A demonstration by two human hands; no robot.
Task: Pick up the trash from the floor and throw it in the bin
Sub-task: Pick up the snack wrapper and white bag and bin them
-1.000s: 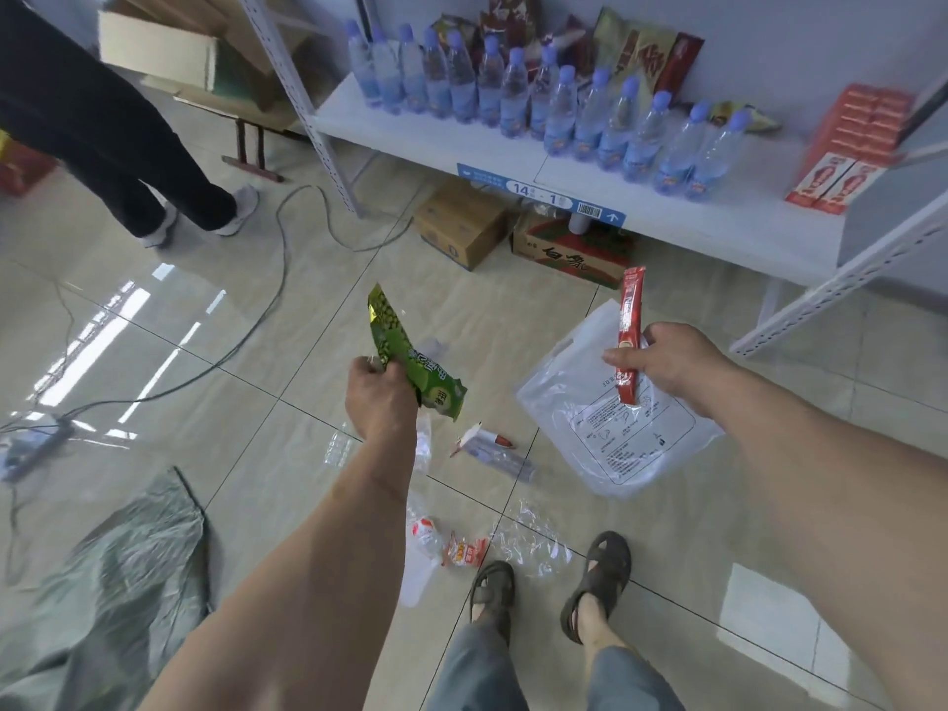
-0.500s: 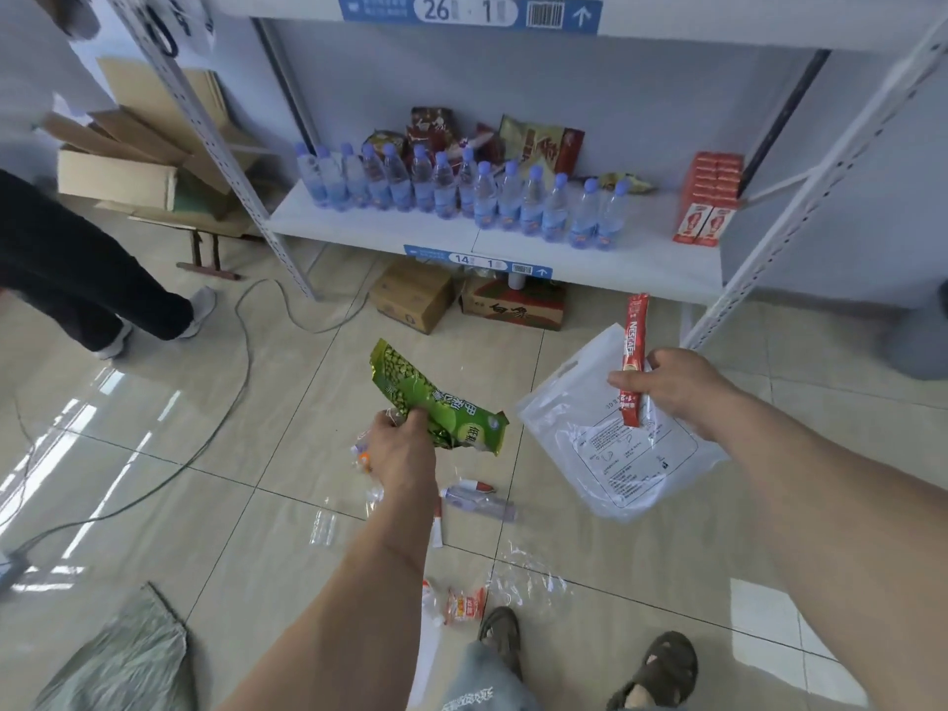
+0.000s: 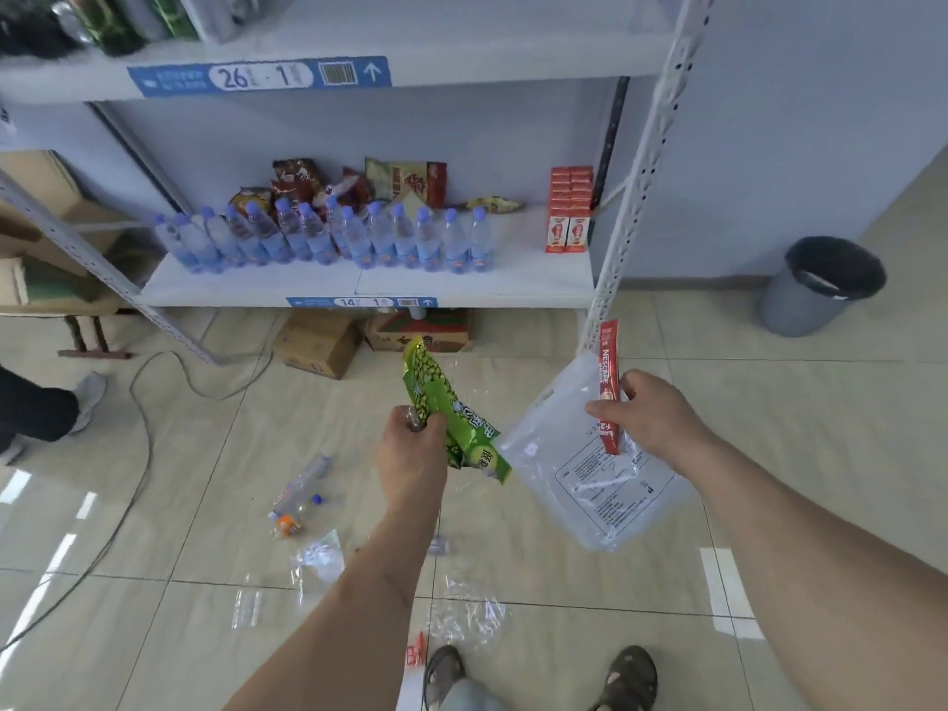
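Two bare hands are raised in the middle of the frame, each gripping litter. At centre, the left hand (image 3: pixel 410 449) has its fingers curled round a crumpled green snack wrapper (image 3: pixel 451 418), whose upper end sticks up above the fist while its lower end hangs to the right of it. Right of centre, the right hand (image 3: pixel 651 413) pinches a red coffee stick sachet (image 3: pixel 609 372) standing nearly upright, together with a clear plastic bag (image 3: pixel 600 479) printed with black text that hangs down and to the left below the fingers. Its left corner comes close to the green wrapper; whether the two touch cannot be told. More trash lies on the tiled floor (image 3: pixel 795 428) in the lower left-centre: a crushed plastic bottle (image 3: pixel 300 492) with an orange end, a small blue cap (image 3: pixel 317 499) just beside it, and several scraps of clear film (image 3: pixel 318 556) nearer the person's sandalled feet (image 3: pixel 628 677) at the bottom edge. A small red wrapper (image 3: pixel 414 654) lies just left of the left sandal. The grey bin (image 3: pixel 821 284) with a dark liner stands upright at the right of the frame, well apart from both hands, beside the white metal shelf (image 3: pixel 513 284). Water bottles (image 3: pixel 328 238) stand in a row on that shelf.
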